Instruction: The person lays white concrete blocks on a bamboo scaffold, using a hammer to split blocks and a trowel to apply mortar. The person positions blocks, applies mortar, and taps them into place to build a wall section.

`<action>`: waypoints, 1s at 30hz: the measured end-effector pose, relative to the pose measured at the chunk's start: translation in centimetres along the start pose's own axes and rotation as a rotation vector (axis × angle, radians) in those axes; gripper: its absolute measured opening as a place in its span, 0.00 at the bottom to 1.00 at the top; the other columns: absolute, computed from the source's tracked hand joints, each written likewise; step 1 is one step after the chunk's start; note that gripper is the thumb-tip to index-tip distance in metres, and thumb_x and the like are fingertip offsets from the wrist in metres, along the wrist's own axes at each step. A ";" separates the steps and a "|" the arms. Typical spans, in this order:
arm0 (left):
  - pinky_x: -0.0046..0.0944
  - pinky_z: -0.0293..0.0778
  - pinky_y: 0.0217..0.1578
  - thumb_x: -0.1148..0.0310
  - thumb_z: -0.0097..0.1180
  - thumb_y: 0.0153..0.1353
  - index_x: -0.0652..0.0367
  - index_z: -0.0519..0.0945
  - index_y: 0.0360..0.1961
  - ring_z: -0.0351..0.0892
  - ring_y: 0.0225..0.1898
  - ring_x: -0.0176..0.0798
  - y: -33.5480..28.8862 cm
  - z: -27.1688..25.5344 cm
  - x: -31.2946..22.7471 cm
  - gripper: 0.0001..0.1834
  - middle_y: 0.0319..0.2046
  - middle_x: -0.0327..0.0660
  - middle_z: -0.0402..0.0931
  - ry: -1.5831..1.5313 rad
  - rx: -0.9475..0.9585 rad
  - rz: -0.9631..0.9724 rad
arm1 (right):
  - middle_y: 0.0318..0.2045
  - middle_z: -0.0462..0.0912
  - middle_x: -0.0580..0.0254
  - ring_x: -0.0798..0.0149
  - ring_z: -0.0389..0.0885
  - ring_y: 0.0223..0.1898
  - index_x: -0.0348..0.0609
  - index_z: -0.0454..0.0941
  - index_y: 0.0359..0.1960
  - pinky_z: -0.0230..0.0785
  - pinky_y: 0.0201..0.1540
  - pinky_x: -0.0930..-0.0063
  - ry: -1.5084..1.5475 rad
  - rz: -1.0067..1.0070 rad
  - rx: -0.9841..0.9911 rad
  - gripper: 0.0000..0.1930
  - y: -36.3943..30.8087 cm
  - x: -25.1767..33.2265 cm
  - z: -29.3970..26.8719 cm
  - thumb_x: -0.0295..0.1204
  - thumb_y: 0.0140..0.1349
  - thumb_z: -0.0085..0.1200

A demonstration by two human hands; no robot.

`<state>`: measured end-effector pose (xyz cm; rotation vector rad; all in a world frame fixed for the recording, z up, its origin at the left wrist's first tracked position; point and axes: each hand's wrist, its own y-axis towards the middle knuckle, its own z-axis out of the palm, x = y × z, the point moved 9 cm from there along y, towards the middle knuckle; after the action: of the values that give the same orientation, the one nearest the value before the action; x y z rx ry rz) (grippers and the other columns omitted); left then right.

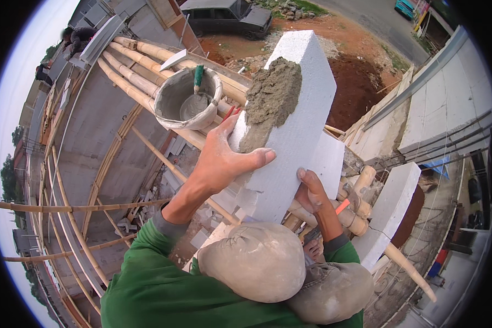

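Note:
A long white lightweight concrete block [311, 123] is tilted in front of my knees, its far end raised. A thick lump of wet grey mortar [273, 95] lies on its upper left part and runs down toward my left thumb. My left hand [224, 153] is closed on the block's left edge, thumb on the face and the other fingers partly hidden. My right hand [311, 191] grips the lower right edge, fingers hidden beneath it. Beyond my left hand, a mortar-smeared bucket [165, 105] holds a tool with a green handle [198, 77], its lower end in grey mortar.
Bamboo poles [131, 79] form the scaffold under the bucket. Another white block [393, 210] stands at the right beside bamboo ends [410, 268]. A grey block wall [443, 120] runs along the right. A person [81, 37] is far left; a dark car [227, 21] is parked below.

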<state>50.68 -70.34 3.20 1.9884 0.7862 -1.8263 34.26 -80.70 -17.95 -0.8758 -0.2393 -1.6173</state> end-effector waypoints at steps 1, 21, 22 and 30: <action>0.41 0.81 0.55 0.55 0.80 0.49 0.77 0.73 0.69 0.86 0.50 0.42 -0.4 -1.8 0.2 0.51 0.53 0.53 0.85 0.033 -0.053 0.006 | 0.68 0.79 0.45 0.53 0.80 0.67 0.29 0.68 0.74 0.73 0.70 0.57 -0.278 0.028 -0.035 0.40 0.0 0.3 -0.4 0.47 0.72 0.66; 0.43 0.81 0.59 0.53 0.81 0.44 0.75 0.75 0.69 0.90 0.53 0.48 0.5 -10.8 12.7 0.54 0.54 0.60 0.87 0.548 -0.188 -0.024 | 0.40 0.92 0.54 0.69 0.86 0.39 0.34 0.87 0.54 0.78 0.45 0.69 -1.309 -0.238 -0.046 0.16 11.1 18.1 8.2 0.33 0.71 0.64; 0.44 0.81 0.59 0.53 0.81 0.44 0.73 0.75 0.70 0.90 0.53 0.49 0.8 -11.0 12.9 0.54 0.54 0.60 0.87 0.519 -0.203 0.015 | 0.40 0.92 0.52 0.65 0.88 0.38 0.36 0.88 0.52 0.79 0.45 0.67 -1.397 -0.378 0.034 0.14 12.8 19.0 11.3 0.33 0.71 0.64; 0.51 0.83 0.56 0.47 0.81 0.45 0.64 0.71 0.75 0.90 0.52 0.58 -1.0 -9.2 14.6 0.58 0.54 0.60 0.86 0.559 -0.243 0.042 | 0.45 0.87 0.62 0.54 0.81 0.59 0.48 0.87 0.45 0.75 0.59 0.57 -2.123 -1.125 0.577 0.08 26.6 7.9 28.4 0.29 0.68 0.60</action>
<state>57.90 -61.65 -9.93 2.3426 1.0476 -1.0826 70.11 -76.60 -1.40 -1.7293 -2.8165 -0.5324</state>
